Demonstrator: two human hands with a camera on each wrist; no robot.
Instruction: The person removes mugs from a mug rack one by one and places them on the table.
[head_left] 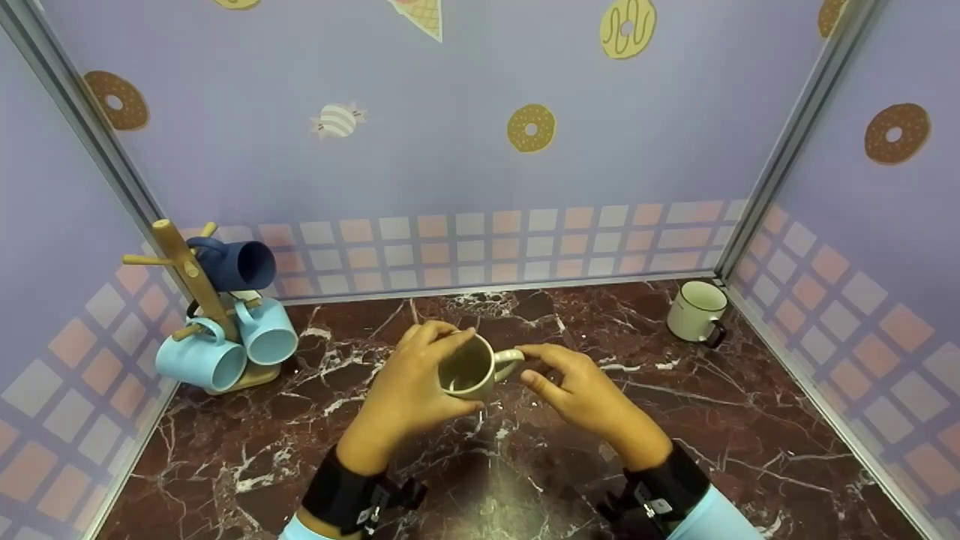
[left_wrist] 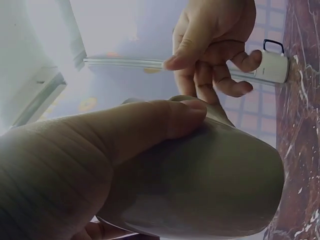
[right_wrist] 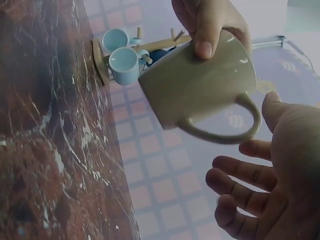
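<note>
A beige-green mug is held up over the table in my left hand, tilted with its mouth partly toward the head camera. The left thumb lies along the mug's wall near the rim; the other fingers wrap the far side. Its handle points to the right, toward my right hand. The right index fingertip is right at the handle in the head view, with the thumb spread away from it. In the right wrist view the other right fingers are loosely bent and hold nothing.
At the left stands a wooden mug rack bearing a dark blue mug and two light blue mugs. A pale enamel mug with a black handle sits in the back right corner. Walls enclose the marbled table at the back and sides.
</note>
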